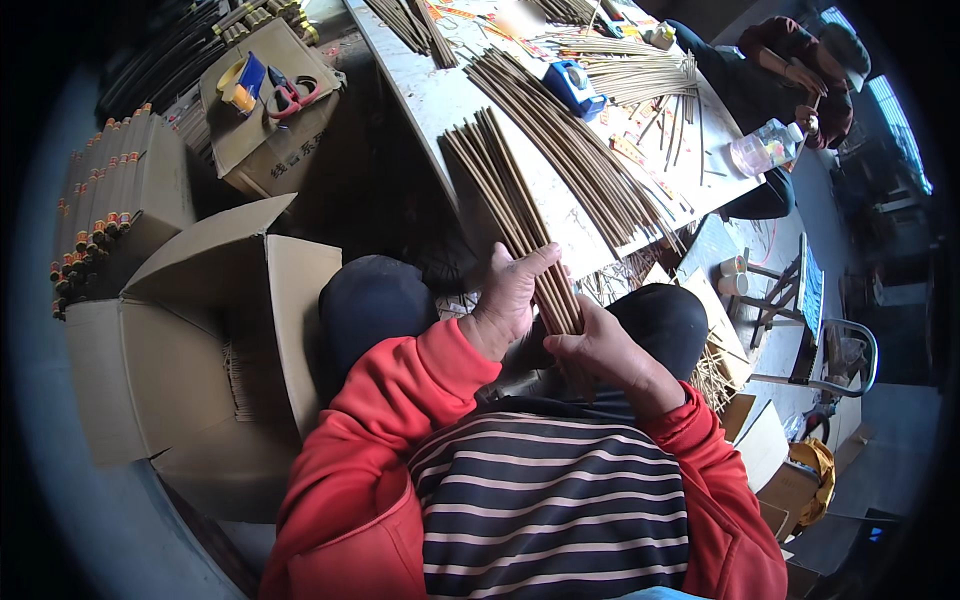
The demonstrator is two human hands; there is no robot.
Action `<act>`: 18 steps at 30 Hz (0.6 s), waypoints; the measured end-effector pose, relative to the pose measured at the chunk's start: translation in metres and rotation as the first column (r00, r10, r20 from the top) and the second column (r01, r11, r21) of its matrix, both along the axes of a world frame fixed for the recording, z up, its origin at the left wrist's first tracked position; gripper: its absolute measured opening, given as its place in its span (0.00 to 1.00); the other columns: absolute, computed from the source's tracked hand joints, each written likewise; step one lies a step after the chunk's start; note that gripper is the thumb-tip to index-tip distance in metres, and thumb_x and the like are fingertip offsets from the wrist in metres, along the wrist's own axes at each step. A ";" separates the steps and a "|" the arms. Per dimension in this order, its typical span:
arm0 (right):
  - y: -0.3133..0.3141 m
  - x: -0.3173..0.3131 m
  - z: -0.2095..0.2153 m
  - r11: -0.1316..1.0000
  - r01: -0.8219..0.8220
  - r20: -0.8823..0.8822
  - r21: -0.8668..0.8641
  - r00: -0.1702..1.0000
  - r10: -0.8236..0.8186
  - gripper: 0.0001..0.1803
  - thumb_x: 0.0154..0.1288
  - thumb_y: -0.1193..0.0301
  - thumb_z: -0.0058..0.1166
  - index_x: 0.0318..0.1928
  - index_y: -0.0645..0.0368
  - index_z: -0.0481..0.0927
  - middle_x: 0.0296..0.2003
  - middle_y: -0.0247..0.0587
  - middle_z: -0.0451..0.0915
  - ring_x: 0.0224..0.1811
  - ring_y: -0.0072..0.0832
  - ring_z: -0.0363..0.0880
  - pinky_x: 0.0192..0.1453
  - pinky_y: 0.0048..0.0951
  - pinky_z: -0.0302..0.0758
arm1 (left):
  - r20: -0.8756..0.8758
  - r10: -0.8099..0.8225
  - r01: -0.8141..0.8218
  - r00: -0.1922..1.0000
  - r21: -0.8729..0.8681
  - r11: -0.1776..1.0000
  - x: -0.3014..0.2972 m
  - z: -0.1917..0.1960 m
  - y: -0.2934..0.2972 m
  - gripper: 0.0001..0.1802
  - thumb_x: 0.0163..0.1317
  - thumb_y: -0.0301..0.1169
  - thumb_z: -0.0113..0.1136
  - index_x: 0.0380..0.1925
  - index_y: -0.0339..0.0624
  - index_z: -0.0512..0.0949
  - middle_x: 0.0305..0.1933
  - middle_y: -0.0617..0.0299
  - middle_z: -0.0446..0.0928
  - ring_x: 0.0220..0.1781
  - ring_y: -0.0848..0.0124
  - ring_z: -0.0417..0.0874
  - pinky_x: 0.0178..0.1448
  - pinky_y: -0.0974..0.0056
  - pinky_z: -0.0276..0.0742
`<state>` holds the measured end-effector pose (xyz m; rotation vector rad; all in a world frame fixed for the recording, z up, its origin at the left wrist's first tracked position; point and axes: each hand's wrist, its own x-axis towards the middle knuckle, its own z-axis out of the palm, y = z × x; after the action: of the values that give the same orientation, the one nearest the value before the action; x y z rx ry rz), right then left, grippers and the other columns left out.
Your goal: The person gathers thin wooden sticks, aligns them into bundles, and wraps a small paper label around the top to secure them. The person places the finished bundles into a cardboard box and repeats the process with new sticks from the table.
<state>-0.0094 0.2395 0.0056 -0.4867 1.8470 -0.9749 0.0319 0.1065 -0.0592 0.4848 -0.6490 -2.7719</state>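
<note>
At frame centre, the left hand (510, 300) is wrapping its fingers round a bundle of thin sticks (515, 215), while the right hand (600, 352) is pinching its lower end. More sticks are lying across the white table (430, 95) above. An open cardboard box (215, 340) is sitting at left.

Red sleeves (400, 400), striped apron (550, 500), dark trousers (370, 300).

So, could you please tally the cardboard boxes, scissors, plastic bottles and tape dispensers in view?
Cardboard boxes: 2, an open one and a closed one
Red-handled scissors: 1
Clear plastic bottle: 1
Blue tape dispenser: 1
Total: 5
</note>
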 end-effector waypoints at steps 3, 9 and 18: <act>0.001 0.008 0.002 0.970 -0.140 -0.409 0.200 0.887 0.212 0.23 0.55 0.66 0.58 0.44 0.67 0.64 0.29 0.58 0.77 0.30 0.45 0.79 0.35 0.38 0.75 | 0.064 0.037 -0.030 0.997 -0.105 0.994 -0.002 0.005 0.001 0.10 0.56 0.28 0.61 0.33 0.33 0.74 0.25 0.56 0.76 0.26 0.66 0.80 0.34 0.61 0.79; 0.004 0.003 0.000 0.982 0.090 0.238 -0.166 0.970 -0.049 0.25 0.59 0.62 0.58 0.48 0.63 0.65 0.31 0.47 0.77 0.34 0.34 0.80 0.35 0.29 0.75 | 0.056 0.002 -0.004 0.998 0.038 0.999 0.000 0.000 0.001 0.08 0.52 0.27 0.57 0.30 0.32 0.77 0.25 0.54 0.77 0.26 0.64 0.80 0.36 0.61 0.79; 0.005 0.005 -0.004 0.997 0.052 0.189 -0.050 0.981 -0.042 0.21 0.55 0.78 0.56 0.48 0.64 0.63 0.27 0.37 0.73 0.24 0.24 0.76 0.27 0.24 0.75 | 0.038 -0.016 0.015 0.999 0.015 1.000 -0.002 0.003 -0.004 0.11 0.55 0.30 0.60 0.31 0.31 0.76 0.26 0.54 0.78 0.29 0.64 0.81 0.38 0.61 0.79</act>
<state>-0.0040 0.2448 0.0020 -0.3717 1.6722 -1.0687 0.0296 0.1022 -0.0563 0.5392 -0.6445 -2.7900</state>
